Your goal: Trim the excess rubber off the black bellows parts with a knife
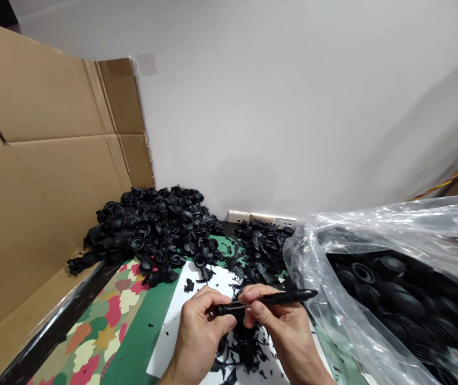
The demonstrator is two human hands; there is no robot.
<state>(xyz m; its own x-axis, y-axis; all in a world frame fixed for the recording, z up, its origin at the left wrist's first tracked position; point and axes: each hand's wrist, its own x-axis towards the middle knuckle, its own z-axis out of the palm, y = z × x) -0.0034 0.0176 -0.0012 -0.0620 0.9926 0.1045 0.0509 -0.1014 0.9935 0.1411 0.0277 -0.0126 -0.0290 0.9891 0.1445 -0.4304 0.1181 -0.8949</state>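
Note:
In the head view, my left hand (200,326) pinches a small black rubber part (224,309) between thumb and fingers. My right hand (285,326) grips a slim tool with a black handle (293,295). A thin metal length of this tool (239,307) reaches left to the rubber part; its exact kind cannot be made out. Both hands are close together above a white sheet (168,334), which is strewn with black rubber scraps (248,353). My fingers cover much of the rubber part.
Ribbed black rubber parts (152,224) are heaped at the back left beside a cardboard panel (52,123). Another pile of black scraps (263,246) lies by a wall socket strip (239,216). At right, a clear plastic bag (312,251) holds many black parts (407,297).

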